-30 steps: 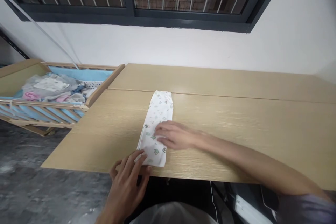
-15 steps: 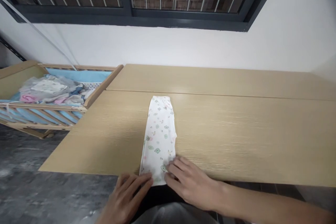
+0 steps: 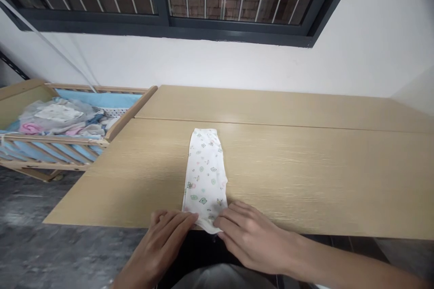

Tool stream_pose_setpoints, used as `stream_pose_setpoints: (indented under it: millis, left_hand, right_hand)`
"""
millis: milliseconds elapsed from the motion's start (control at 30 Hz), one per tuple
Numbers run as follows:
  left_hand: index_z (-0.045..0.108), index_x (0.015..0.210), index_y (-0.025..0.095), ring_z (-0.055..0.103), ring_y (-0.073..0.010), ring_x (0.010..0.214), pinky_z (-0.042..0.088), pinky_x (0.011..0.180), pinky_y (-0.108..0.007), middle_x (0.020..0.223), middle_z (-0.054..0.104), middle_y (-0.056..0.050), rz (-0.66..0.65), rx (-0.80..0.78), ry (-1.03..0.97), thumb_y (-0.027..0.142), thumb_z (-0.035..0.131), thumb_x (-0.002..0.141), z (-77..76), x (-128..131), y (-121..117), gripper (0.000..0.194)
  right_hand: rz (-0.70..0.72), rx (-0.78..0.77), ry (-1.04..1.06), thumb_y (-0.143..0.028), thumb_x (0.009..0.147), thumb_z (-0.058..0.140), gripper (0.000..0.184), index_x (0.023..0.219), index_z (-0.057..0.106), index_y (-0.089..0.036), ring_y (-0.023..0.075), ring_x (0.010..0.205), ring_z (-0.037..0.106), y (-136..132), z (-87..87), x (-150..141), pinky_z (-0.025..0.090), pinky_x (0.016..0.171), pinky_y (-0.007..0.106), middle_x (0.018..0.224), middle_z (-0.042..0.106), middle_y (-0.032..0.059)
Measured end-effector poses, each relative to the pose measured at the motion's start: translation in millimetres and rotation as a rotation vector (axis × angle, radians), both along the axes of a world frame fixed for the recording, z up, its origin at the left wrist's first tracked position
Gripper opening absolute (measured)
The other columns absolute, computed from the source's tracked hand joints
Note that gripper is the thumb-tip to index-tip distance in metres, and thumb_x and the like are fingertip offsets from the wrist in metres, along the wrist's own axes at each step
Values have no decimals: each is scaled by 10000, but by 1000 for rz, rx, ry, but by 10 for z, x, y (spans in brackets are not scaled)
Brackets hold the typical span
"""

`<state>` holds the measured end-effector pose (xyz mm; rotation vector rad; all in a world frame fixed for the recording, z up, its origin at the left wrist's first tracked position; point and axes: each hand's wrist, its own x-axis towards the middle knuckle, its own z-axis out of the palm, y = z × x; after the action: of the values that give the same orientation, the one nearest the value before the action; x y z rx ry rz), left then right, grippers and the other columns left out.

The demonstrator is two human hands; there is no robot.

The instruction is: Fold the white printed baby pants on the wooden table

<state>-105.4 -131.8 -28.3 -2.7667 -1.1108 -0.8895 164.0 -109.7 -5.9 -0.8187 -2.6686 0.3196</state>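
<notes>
A pair of white baby pants with small green and pink prints lies folded lengthwise near the table's front edge. Its narrow end points away from me, and its wide end is at the edge, slightly lifted and curling. My left hand grips the near left corner, fingers together on top and thumb hidden beneath. At the near right corner, my right hand pinches the cloth between thumb and fingers. A short stretch of the near hem shows between the two hands.
The wooden table has a seam across its far part and meets the white wall below a dark-framed window. At the left stands a wooden crib with blue lining and a pile of clothes in it.
The near end of the pants has been raised a little and now curls, where it lay flatter before. My left hand has shifted slightly up over the table edge. The view has tilted slightly.
</notes>
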Motion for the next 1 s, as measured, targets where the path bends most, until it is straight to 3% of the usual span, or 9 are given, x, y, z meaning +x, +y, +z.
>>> stream_pose_setpoints:
  millis: [233, 333, 433, 533, 600, 767, 900, 1000]
  left_hand:
    - [583, 1289, 205, 653, -153, 967, 421, 900, -299, 1090, 724, -56, 81, 19, -23, 25, 454, 968, 37, -28, 153, 390]
    - [601, 1245, 216, 638, -161, 976, 420, 881, -304, 1086, 695, -57, 168, 88, -96, 85, 509, 980, 160, 49, 435, 310]
    - [647, 1162, 235, 625, -176, 998, 426, 886, -310, 1054, 683, -44, 269, 85, -123, 200, 490, 1016, 386, 196, 890, 218]
    - [676, 1119, 226, 609, -216, 1072, 401, 967, -365, 1094, 691, -58, 399, -81, -82, 280, 427, 1038, 587, 337, 1430, 267]
    - [659, 1155, 204, 587, -238, 1138, 379, 1007, -386, 1186, 686, -80, 462, -182, -72, 272, 427, 1026, 625, 399, 1778, 274]
    - [663, 1082, 168, 605, -247, 1041, 401, 911, -356, 1144, 713, -121, 539, -328, 86, 251, 465, 1004, 399, 490, 2416, 229]
    - [652, 1077, 129, 596, -257, 1076, 398, 924, -353, 1145, 699, -160, 544, -321, 139, 220, 466, 1005, 286, 562, 2547, 220]
    - [608, 1172, 75, 561, -315, 1162, 386, 979, -409, 1221, 640, -227, 563, -273, 163, 257, 438, 1017, 318, 608, 2276, 293]
  right_hand:
    - [-38, -62, 141, -195, 1009, 475, 258, 1192, 657, -179, 220, 1091, 656, 163, 228, 28, 559, 988, 384, 1140, 690, 105]
    - [-98, -137, 213, -256, 1043, 428, 296, 1233, 640, -176, 201, 1042, 650, 454, 390, 18, 577, 917, 370, 1136, 648, 110]
    - [-219, -186, 285, -315, 1042, 428, 319, 1257, 631, -195, 194, 945, 651, 941, 458, -25, 571, 826, 372, 1124, 643, 99]
    - [-330, -194, 415, -321, 968, 552, 320, 1242, 626, -175, 198, 885, 645, 1559, 357, -93, 529, 803, 351, 1052, 684, 82]
    - [-400, -235, 448, -302, 931, 574, 300, 1182, 640, -152, 191, 810, 636, 1961, 221, -142, 506, 747, 324, 938, 692, 61]
    - [-543, -290, 338, -191, 868, 571, 176, 993, 683, -140, 175, 801, 625, 2608, -133, -261, 477, 741, 287, 939, 705, 65]
    - [-583, -316, 244, -161, 860, 576, 151, 956, 689, -133, 186, 833, 632, 2717, -276, -295, 484, 782, 293, 916, 705, 76]
    - [-582, -248, 242, -227, 918, 547, 238, 1100, 665, -127, 227, 995, 636, 2629, -241, -260, 484, 902, 342, 1100, 681, 134]
